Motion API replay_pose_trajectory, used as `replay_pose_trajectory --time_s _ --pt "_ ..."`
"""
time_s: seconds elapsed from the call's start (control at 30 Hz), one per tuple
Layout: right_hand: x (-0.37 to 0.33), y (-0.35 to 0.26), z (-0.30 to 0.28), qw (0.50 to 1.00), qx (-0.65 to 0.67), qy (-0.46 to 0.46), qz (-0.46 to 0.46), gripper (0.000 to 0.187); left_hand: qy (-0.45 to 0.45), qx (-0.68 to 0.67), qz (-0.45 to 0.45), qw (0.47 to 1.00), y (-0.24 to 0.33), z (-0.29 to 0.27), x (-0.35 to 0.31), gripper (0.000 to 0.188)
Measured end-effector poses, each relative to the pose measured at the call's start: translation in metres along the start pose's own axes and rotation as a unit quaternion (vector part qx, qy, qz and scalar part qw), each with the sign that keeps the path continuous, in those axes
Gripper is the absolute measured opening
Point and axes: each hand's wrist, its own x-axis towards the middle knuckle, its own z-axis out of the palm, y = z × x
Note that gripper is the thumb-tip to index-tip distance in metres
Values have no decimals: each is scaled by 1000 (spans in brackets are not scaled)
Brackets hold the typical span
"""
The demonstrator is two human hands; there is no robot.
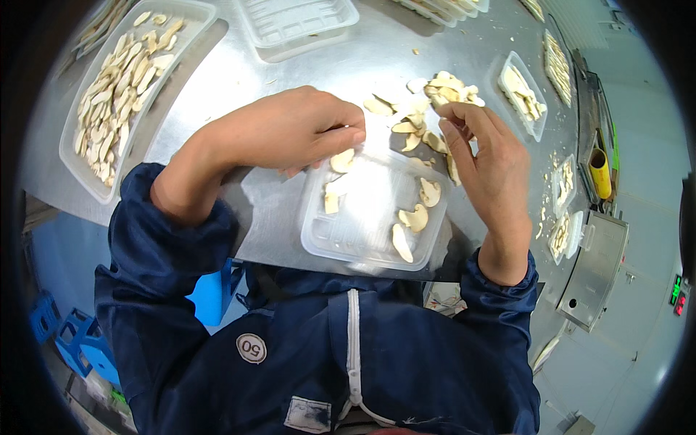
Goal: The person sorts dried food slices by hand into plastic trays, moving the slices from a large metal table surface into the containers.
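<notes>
A clear plastic tray [319, 243] stands on the metal table before me, with several pale mushroom slices [414, 218] lying along its sides. My left hand [312, 127] is over the tray's far left corner, thumb and fingers pressed together. One slice [341, 160] shows just below it; whether the fingers hold anything is hidden. Beyond the tray lies a loose heap of mushroom slices [409, 116]. At the heap's right side is my right hand [489, 148], its fingers curled and the thumb close to the index finger. Anything in that pinch cannot be made out.
A long clear bin [83, 170] of mushroom slices stands at the left. An unfilled clear tray [297, 25] is at the far side. Smaller filled trays [538, 130] line the right, near a yellow tube [599, 174] and a metal box [594, 268]. Blue stools [80, 341] stand below left.
</notes>
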Motion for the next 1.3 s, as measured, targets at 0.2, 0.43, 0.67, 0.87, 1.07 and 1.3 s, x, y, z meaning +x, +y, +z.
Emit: replay_pose_trajectory --time_s 0.2,0.43,0.67,0.87,1.07,1.3 --pt "-17 19 -20 990 -5 -144 13 17 -59 3 -10 998 3 -3 -3 30" --pt "-12 13 -6 980 70 -188 -17 21 -94 -2 -3 996 5 -4 -3 24" --pt "-12 7 -6 986 81 -144 38 19 -55 -15 -10 998 2 -8 -6 24" --pt "-22 -41 1 979 122 -73 -146 21 -24 -26 -5 999 -5 -8 -5 22" --pt "-32 -66 16 941 167 -155 -251 35 -4 -8 -13 1000 -1 -7 -5 22" --pt "-35 -61 7 958 165 -171 -161 29 1 -11 1 1000 -5 -6 -4 24"
